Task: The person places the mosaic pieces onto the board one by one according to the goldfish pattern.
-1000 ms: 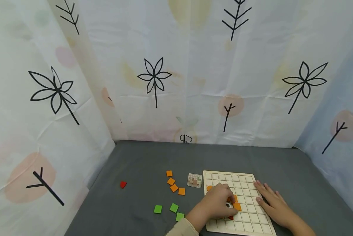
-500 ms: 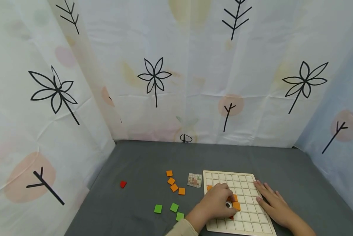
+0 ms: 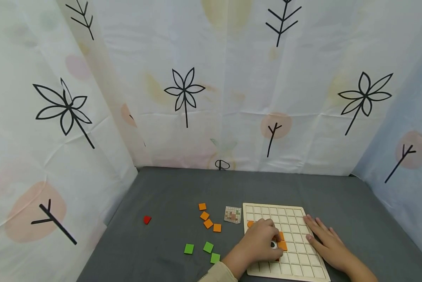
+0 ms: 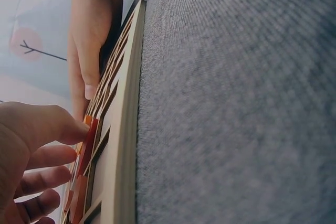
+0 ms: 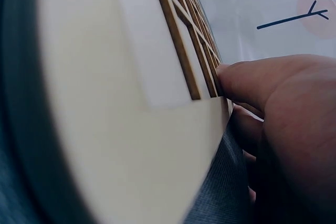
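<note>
My left hand [image 3: 260, 241] reaches over a pale gridded wooden board [image 3: 297, 270], thumb and forefinger curved round a small group of tiles. In the left wrist view its thumb tip is on the upper edge of a red tile [image 4: 89, 142], the other fingers curled behind. Beside the fingertips sit a tile with a white-and-black eye [image 3: 274, 244] and an orange tile [image 3: 282, 246]. Another orange piece [image 3: 250, 224] shows at the board's left side; the palm hides the squares beneath. My right hand [image 3: 328, 243] rests along the board's right edge, fingers extended.
Left of the board lie several loose orange tiles [image 3: 208, 223], several green tiles [image 3: 208, 247] and a red piece [image 3: 147, 219]. A small printed grid card [image 3: 232, 215] sits by the board's upper left corner. A patterned curtain [image 3: 225, 117] stands behind the grey table [image 3: 182, 184].
The orange tile by my left fingertips has shifted very slightly left and up. My left hand stays over the same squares, and my right hand has not moved.
</note>
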`<action>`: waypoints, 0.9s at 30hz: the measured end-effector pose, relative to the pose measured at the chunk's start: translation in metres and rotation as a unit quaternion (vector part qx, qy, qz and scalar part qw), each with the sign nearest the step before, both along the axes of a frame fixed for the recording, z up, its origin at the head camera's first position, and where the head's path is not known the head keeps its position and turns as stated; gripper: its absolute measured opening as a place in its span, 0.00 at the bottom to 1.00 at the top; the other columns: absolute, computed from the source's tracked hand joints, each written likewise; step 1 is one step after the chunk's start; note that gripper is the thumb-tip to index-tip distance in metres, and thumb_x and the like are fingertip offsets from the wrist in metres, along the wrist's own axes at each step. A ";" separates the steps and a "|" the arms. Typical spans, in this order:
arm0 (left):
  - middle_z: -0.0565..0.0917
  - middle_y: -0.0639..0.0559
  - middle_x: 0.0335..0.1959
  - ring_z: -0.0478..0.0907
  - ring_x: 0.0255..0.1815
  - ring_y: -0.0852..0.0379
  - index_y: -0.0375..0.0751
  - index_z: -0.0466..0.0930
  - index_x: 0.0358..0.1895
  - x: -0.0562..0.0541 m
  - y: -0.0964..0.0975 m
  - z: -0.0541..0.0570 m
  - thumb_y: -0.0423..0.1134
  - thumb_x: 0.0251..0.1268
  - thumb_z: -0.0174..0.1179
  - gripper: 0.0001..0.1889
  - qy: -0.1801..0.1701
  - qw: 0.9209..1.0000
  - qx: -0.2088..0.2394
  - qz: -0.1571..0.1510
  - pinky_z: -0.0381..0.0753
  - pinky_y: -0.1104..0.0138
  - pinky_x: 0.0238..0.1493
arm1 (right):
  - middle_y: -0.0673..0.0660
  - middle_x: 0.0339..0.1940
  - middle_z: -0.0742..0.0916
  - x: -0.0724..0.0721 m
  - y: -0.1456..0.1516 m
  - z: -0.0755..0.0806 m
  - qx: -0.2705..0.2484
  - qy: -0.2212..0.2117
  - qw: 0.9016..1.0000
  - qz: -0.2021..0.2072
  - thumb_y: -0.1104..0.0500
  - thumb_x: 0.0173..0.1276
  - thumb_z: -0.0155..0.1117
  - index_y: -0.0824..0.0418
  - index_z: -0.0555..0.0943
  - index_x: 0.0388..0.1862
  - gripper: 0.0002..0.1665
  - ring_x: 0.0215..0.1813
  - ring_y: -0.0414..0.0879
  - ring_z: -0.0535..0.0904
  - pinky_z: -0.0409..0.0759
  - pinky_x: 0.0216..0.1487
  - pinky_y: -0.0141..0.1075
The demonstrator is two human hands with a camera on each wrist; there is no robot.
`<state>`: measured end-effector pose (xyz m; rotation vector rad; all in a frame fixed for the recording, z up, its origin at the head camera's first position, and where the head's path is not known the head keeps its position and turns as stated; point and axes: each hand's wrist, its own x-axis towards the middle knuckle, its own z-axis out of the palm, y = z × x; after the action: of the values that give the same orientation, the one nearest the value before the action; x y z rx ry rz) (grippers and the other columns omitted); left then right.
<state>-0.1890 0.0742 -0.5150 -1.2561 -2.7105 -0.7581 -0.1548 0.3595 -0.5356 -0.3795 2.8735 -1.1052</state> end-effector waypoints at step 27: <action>0.84 0.58 0.44 0.74 0.43 0.67 0.48 0.92 0.45 -0.020 -0.044 0.005 0.45 0.68 0.71 0.08 -0.082 0.990 0.091 0.070 0.77 0.72 0.49 | 0.75 0.84 0.63 0.000 -0.001 0.001 0.002 0.003 1.000 0.002 0.50 0.84 0.57 0.61 0.62 0.86 0.38 0.66 0.02 0.32 0.38 0.71 0.83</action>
<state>-0.2087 0.0299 -0.5102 -0.9957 -2.7400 -1.1072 -0.1543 0.3584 -0.5343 -0.3886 2.8793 -1.0982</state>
